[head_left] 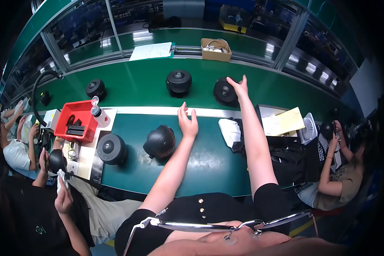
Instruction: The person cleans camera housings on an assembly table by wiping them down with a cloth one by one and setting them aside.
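My right hand (pixel 240 88) reaches over the far green surface at the right edge of a black round device (pixel 223 91) with a domed centre. Its thumb lies over the device's top and its fingers are spread apart; whether it touches the device I cannot tell. My left hand (pixel 188 123) is open and empty above the near green tabletop, fingers stretched away from me. Left of my left forearm a black rounded device (pixel 158 141) lies tilted. Beyond my left hand another black device (pixel 178 82) stands upright.
Further left are a black device (pixel 111 149), a red bin (pixel 88 133) with dark parts, a bottle (pixel 100 116) and another device (pixel 95 88). A clipboard (pixel 151 51) and a cardboard box (pixel 216 54) lie at the back. Black bags (pixel 286 164) lie right. Co-workers sit both sides.
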Available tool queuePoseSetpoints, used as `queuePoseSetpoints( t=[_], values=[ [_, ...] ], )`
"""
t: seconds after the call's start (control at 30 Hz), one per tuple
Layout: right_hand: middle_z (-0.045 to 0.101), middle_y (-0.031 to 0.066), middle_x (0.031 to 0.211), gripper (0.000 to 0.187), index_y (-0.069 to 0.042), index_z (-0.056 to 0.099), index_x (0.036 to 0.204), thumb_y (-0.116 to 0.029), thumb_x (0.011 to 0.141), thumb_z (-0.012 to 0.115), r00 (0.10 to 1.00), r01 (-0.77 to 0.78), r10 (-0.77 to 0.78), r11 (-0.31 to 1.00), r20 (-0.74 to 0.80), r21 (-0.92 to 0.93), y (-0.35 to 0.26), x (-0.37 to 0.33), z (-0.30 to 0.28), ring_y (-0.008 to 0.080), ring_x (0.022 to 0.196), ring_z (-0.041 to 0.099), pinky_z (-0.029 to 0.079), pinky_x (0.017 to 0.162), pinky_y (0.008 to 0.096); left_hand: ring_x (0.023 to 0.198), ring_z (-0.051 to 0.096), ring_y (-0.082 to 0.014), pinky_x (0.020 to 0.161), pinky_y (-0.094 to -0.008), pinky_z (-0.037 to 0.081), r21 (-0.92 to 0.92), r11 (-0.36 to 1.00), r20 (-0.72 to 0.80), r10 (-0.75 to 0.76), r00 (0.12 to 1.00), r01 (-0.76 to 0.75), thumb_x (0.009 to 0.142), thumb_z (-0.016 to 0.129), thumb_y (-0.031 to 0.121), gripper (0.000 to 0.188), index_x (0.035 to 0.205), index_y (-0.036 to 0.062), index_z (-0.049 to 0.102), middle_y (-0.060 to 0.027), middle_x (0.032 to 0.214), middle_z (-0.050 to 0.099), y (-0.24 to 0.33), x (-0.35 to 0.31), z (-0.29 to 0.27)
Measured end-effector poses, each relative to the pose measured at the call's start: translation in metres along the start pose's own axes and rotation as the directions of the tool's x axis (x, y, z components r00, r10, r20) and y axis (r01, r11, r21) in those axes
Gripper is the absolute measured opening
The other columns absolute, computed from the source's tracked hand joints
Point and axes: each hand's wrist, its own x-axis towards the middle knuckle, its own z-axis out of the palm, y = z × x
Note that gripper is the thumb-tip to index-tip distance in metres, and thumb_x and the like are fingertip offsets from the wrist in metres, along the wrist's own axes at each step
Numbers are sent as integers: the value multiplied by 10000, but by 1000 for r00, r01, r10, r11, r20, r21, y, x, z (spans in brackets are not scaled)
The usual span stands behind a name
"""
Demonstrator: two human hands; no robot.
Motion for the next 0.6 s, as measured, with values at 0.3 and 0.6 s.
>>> queuePoseSetpoints(
  t=[0.3, 0.6],
  values=[
    [554, 144, 1262, 798, -107, 417, 1390, -292, 731, 828, 893, -199, 98, 962, 440, 188, -12, -79, -23, 303, 1121, 582, 561, 721, 490, 1104, 576, -207, 908, -325, 479, -87, 980, 21, -176, 984, 177, 973, 553, 164, 410, 1325, -33, 483, -157, 1208, 575, -1, 8, -15],
    [660, 133, 1068, 704, -136, 579, 1230, -687, 791, 574, 577, -584, 446, 811, 684, -36, -21, -137, -42, 241, 933, 667, 568, 682, 398, 1192, 547, -234, 1047, -336, 397, -439, 873, 468, 18, 883, 215, 1011, 457, 438, 613, 1355, -70, 476, -175, 1357, 532, 21, 24, -16]
  ],
)
